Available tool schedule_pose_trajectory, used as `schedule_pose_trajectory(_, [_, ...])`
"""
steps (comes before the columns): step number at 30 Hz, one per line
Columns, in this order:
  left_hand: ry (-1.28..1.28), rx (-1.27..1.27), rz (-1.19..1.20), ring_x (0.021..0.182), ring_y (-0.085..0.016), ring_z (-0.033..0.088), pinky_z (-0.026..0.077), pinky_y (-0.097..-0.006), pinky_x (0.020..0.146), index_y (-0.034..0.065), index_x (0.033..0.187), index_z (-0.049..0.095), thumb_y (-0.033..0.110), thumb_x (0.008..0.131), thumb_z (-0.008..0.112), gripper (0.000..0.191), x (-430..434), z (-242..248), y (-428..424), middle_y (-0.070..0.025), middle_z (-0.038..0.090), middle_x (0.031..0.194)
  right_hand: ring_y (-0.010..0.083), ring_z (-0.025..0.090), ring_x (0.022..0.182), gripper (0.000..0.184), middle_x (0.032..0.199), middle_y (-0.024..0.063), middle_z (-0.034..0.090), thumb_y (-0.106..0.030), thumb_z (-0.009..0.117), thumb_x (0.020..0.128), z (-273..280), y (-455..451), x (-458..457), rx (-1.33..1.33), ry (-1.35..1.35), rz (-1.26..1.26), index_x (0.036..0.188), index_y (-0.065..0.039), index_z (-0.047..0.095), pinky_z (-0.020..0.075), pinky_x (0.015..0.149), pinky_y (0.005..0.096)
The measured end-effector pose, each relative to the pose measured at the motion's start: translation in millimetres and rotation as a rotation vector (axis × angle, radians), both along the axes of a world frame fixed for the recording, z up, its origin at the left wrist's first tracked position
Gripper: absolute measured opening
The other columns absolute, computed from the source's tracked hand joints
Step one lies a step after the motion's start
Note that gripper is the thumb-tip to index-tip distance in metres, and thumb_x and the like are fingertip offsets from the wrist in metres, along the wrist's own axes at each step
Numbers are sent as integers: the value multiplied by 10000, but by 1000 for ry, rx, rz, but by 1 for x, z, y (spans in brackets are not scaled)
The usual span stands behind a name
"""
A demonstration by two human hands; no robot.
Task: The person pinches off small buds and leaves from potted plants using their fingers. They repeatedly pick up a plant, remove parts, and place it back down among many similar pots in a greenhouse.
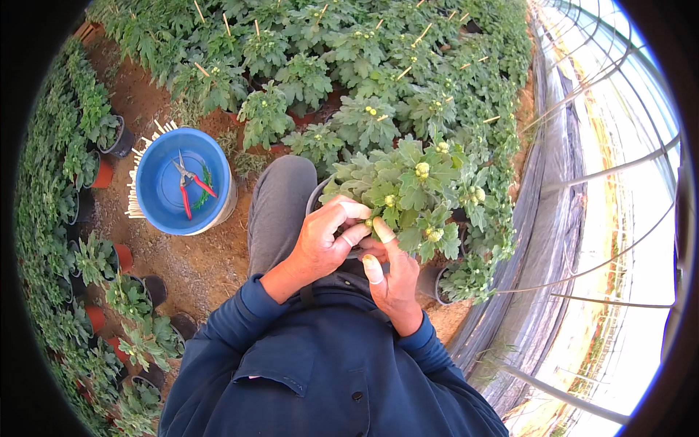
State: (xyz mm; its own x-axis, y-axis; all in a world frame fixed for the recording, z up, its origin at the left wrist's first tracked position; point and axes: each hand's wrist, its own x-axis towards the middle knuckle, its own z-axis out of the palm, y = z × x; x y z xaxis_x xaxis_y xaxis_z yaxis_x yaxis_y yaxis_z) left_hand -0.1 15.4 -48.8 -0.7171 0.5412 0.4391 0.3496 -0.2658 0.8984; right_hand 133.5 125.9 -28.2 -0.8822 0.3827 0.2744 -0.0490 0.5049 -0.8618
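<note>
A potted chrysanthemum (407, 196) with broad green leaves and several pale buds stands close in front of me. The grey rim of its pot (313, 201) shows at the left, and leaves and hands cover most of the rest. My left hand (322, 237) pinches a small bud (369, 223) at the plant's near side between thumb and forefinger. From the right, the forefinger of my right hand (397, 276) reaches to the same bud, while its thumb stands apart. Whether its curled fingers grip a stem is hidden. White tape wraps some fingertips of both hands.
Left of my knee (281, 207), a blue basin (150, 205) holds red-handled pruning shears (187, 185) and green ties (206, 188). Pale sticks (136, 191) poke out around it. Staked chrysanthemums (306, 82) crowd ahead; more pots (101, 170) line the left. Plastic sheeting (551, 180) runs along the right.
</note>
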Motion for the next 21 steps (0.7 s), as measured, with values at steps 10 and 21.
schedule_pose_trajectory(10, [-45,-39,27,769,-164,669,550,-304,679,3,1076,684,-56,894,721,195,6,0,1,-83,673,954,118,580,604,520,1026,106,700,-189,772,941,0,0,-2,132,-7,-83,1405,-17,612,512,589,277])
schedule_pose_trajectory(21, [-203,13,5,773,-131,668,544,-272,667,-14,1072,685,-56,927,699,152,8,0,3,-76,668,971,200,619,670,478,1022,128,701,-208,794,906,-15,-7,-3,156,131,-115,1310,-3,646,543,683,334])
